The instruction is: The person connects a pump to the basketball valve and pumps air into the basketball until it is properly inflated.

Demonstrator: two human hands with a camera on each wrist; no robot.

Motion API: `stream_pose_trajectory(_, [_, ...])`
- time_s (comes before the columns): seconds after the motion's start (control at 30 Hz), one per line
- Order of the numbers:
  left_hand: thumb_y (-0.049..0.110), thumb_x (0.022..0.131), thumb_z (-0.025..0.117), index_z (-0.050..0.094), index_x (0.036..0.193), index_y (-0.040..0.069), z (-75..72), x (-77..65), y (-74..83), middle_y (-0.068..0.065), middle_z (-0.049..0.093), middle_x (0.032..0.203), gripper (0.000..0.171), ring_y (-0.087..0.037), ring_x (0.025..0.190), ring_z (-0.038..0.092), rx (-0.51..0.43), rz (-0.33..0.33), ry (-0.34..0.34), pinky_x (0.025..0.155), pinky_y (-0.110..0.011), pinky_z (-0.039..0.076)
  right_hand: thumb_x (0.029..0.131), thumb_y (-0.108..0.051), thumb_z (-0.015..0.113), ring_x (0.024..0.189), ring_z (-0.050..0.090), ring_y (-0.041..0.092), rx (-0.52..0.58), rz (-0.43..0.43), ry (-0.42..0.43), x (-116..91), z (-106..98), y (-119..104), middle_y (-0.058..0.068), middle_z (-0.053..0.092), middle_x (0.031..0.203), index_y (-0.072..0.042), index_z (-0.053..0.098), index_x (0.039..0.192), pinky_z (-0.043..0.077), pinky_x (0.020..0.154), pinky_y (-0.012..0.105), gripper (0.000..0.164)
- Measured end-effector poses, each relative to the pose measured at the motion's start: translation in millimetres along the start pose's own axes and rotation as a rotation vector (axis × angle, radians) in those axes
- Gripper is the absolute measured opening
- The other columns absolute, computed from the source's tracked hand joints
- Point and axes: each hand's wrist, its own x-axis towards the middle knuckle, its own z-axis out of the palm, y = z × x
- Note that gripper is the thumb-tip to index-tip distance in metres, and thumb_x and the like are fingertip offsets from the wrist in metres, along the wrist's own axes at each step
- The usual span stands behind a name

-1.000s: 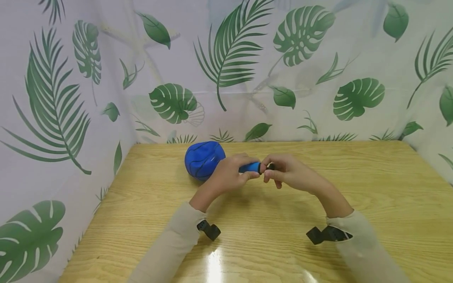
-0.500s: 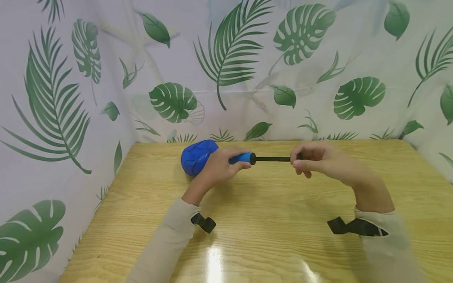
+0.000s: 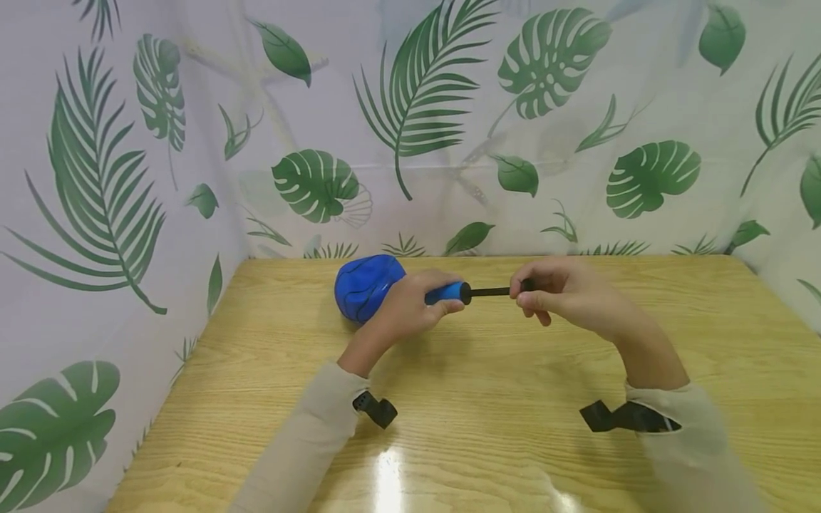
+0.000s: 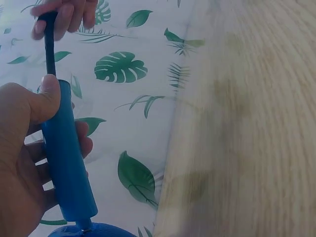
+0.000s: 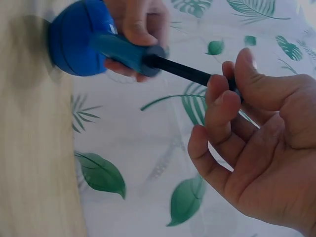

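A blue ball [image 3: 365, 288] with dark seam lines, its upper surface dented, rests on the table by my left wrist. My left hand [image 3: 410, 303] grips the blue barrel [image 4: 69, 158] of a hand pump, thumb along the side. In the left wrist view the barrel's lower end narrows to a nozzle [image 4: 85, 224] that meets the ball. From the other end a black rod [image 3: 490, 291] sticks partway out. My right hand [image 3: 564, 292] pinches the pump's black handle at the rod's tip between thumb and fingers; the right wrist view shows the rod [image 5: 185, 71] leading into those fingertips.
The work is over a light wooden table [image 3: 487, 427]. A white cloth [image 3: 449, 214] with green leaf prints hangs behind and at both sides. A small black wrist camera [image 3: 378, 410] is strapped over my left sleeve, another [image 3: 628, 417] over my right.
The right hand drew the pump rod far out to the right, then came partway back toward the barrel. The left hand shifted left and back slightly, and the ball moved with it.
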Motion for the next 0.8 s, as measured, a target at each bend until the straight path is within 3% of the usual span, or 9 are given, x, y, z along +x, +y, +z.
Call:
stream_pose_trajectory(0.2, [0.032, 0.098, 0.069, 0.066, 0.135, 0.012, 6.3, 1.0, 5.2, -0.007, 0.069, 0.126, 0.042, -0.022, 0.11, 0.067, -0.023, 0.036, -0.025, 0.097, -0.04, 0.055, 0.098, -0.005, 0.066, 0.055, 0.054, 0.02, 0.032, 0.03, -0.001, 14.0, 24.0, 10.2, 0.01, 0.059, 0.078, -0.001, 0.066, 0.098, 0.05, 0.055, 0.031, 0.003])
stream_pose_trajectory(0.33, [0.031, 0.099, 0.068, 0.068, 0.132, 0.015, 7.1, 0.4, 6.3, -0.004, 0.069, 0.114, 0.037, -0.018, 0.095, 0.063, -0.024, 0.068, -0.037, 0.087, -0.034, 0.054, 0.098, -0.006, 0.067, 0.054, 0.053, 0.018, 0.036, 0.036, -0.003, 18.9, 35.3, 13.6, 0.011, 0.059, 0.078, -0.002, 0.066, 0.097, 0.049, 0.055, 0.03, 0.004])
stream_pose_trajectory(0.47, [0.03, 0.098, 0.069, 0.068, 0.131, 0.017, 4.8, -0.7, 4.4, -0.001, 0.07, 0.113, 0.035, -0.015, 0.091, 0.061, -0.064, 0.067, -0.041, 0.082, -0.03, 0.051, 0.098, -0.008, 0.067, 0.053, 0.053, 0.018, 0.033, 0.015, -0.008, 20.5, 37.9, 13.8, 0.011, 0.059, 0.079, -0.001, 0.067, 0.098, 0.049, 0.054, 0.03, 0.007])
stream_pose_trajectory(0.63, [0.031, 0.097, 0.07, 0.068, 0.134, 0.018, -0.1, -1.2, -1.1, -0.001, 0.071, 0.121, 0.039, -0.015, 0.101, 0.065, -0.125, 0.03, -0.051, 0.088, -0.033, 0.054, 0.1, -0.013, 0.066, 0.058, 0.054, 0.02, 0.048, 0.012, -0.053, 15.0, 26.9, 8.1, 0.01, 0.059, 0.082, -0.001, 0.065, 0.103, 0.05, 0.056, 0.031, 0.012])
stream_pose_trajectory(0.8, [0.032, 0.096, 0.072, 0.067, 0.136, 0.015, -10.4, -2.1, -6.9, -0.003, 0.07, 0.133, 0.044, -0.019, 0.121, 0.066, -0.126, -0.018, 0.006, 0.101, -0.039, 0.054, 0.102, -0.012, 0.063, 0.061, 0.054, 0.022, 0.059, -0.028, -0.018, -0.6, 3.0, -3.3, 0.007, 0.059, 0.081, -0.005, 0.064, 0.104, 0.049, 0.057, 0.032, 0.007])
